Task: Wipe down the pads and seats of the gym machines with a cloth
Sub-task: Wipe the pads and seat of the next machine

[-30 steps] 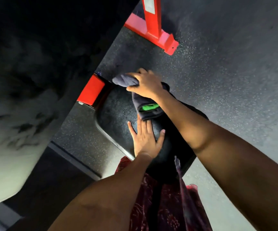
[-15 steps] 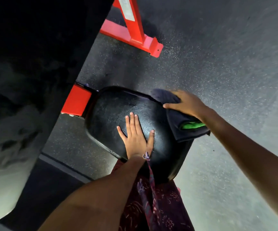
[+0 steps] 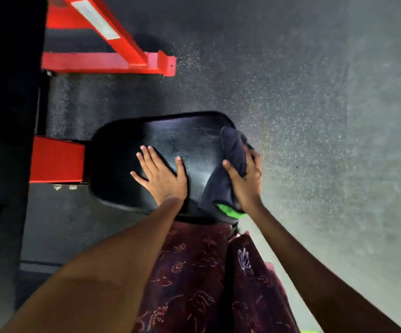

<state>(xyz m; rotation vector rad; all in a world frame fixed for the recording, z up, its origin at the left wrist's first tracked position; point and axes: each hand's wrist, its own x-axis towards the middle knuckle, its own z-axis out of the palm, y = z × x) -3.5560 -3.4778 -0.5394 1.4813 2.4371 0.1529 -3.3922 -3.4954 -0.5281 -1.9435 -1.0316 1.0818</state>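
A black padded seat of a red-framed gym machine sits below me in the middle of the view. My left hand lies flat on the seat's near part with fingers spread. My right hand grips a dark grey cloth with a green patch against the seat's right edge, thumb over the cloth and fingers wrapped behind it. The cloth drapes over that edge from the far corner to the near corner.
A red steel bracket joins the seat at the left. A red floor frame with a white sticker lies further off. Speckled dark rubber floor spreads to the right. A dark upright pad fills the left side.
My right hand has carried the cloth from the seat's far end to its right edge and down toward me. My left hand has stayed flat on the seat.
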